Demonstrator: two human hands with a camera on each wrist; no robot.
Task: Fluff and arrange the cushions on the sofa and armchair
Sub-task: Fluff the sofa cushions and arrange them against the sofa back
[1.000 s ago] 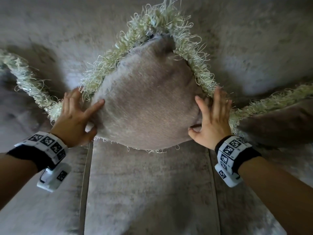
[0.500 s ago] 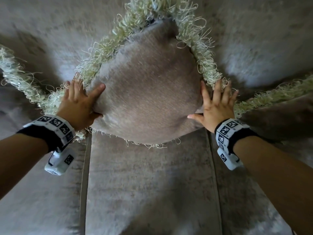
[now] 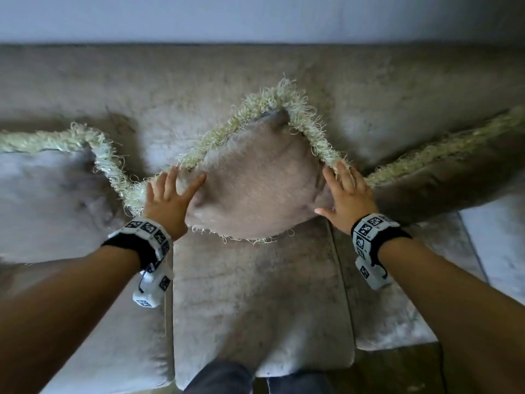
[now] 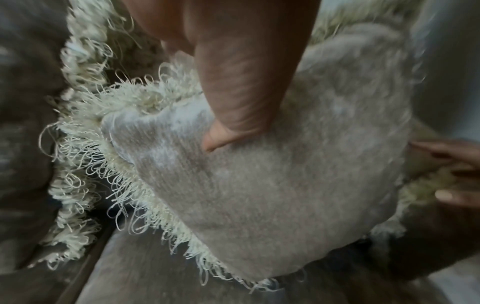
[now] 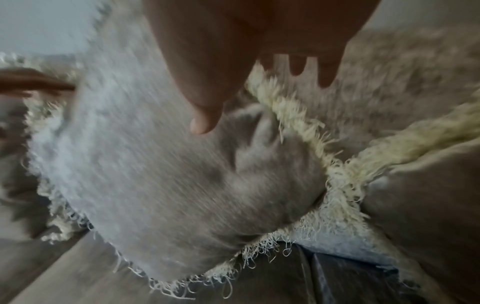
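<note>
Left grip: left hand lies flat with fingers straight and spread against the left side of the middle cushion; the thumb presses a dent into the cushion's face, as the left wrist view shows.
Right grip: right hand is flat too, fingers straight along the cushion's right edge and its fringe, thumb stretched toward the cushion's lower corner; no finger curls round anything.
Cushion place: middle cushion stands on one corner, diamond-wise, on the sofa's centre seat pad and leans on the backrest.
Neighbours: left cushion lies just left of the middle cushion, fringes touching; right cushion lies just right of it, behind the right hand.
Change in view: half a second ago the middle cushion filled the top of the head view; now it sits smaller and lower, with the sofa's top edge, the wall above it, and dark trousers below the seat pad in sight.
Change in hands: both palms were on the cushion's sides before and remain there; the left thumb now reaches further across the cushion's face.
Change in cushion: its top corner stays pointed up, its shape still plump.
</note>
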